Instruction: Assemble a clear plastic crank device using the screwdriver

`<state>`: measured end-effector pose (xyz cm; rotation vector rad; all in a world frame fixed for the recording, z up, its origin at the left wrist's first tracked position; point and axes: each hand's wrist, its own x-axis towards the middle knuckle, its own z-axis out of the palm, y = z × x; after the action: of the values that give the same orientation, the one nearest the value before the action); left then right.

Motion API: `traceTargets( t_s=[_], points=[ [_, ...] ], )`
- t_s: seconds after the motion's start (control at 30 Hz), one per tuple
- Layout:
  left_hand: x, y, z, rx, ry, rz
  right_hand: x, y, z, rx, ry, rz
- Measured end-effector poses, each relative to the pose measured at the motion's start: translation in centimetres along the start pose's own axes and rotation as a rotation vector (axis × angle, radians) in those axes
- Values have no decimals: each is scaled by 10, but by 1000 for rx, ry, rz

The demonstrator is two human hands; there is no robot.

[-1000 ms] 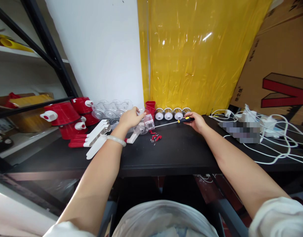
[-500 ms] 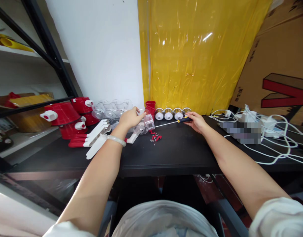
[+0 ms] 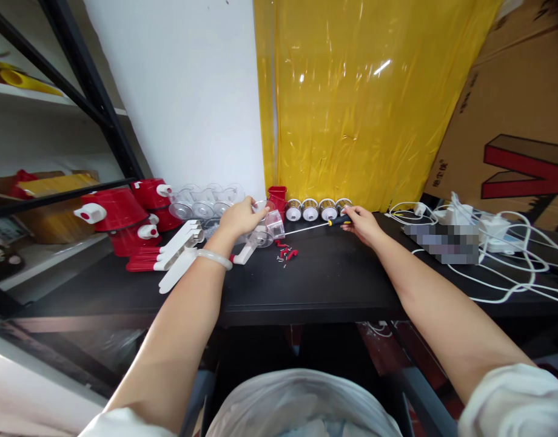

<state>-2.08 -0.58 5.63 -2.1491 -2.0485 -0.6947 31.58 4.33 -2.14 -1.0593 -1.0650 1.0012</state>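
My left hand (image 3: 243, 215) is closed on a clear plastic part (image 3: 274, 224) with a cup-shaped end and a round disc, held low over the black tabletop. My right hand (image 3: 361, 223) grips the black-and-yellow handle of a long screwdriver (image 3: 310, 228). Its shaft points left, and the tip meets the open end of the clear part; whether it touches a screw is too small to tell. Below lie several small red pieces (image 3: 292, 254) and tiny screws. Just under my left hand rests a white handle (image 3: 245, 252) with a red end, partly hidden by the wrist.
Red housings with white knobs (image 3: 119, 209) stand at the left, beside white-and-red handles (image 3: 176, 246). Clear plastic parts (image 3: 201, 200) sit behind my left hand. A red hopper (image 3: 277, 200) and several round metal-and-white cylinders (image 3: 310, 210) line the back. White cables (image 3: 529, 261) tangle at the right.
Both hands stay in nearly the same place on the clear part and the screwdriver. The fingers of my right hand have shifted slightly around the screwdriver handle.
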Motion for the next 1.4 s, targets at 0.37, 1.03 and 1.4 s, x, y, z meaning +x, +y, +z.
traceTargets(
  t_s=[0.37,1.03,1.4],
  points=[
    [-1,0,0,13,1,2,1,-2,-3,160,-73,35],
    [-1,-1,0,-2,-5,2,2,2,-1,14,-44,14],
    [0,0,0,4,-5,0,2,-2,-1,120,-44,18]
  ],
)
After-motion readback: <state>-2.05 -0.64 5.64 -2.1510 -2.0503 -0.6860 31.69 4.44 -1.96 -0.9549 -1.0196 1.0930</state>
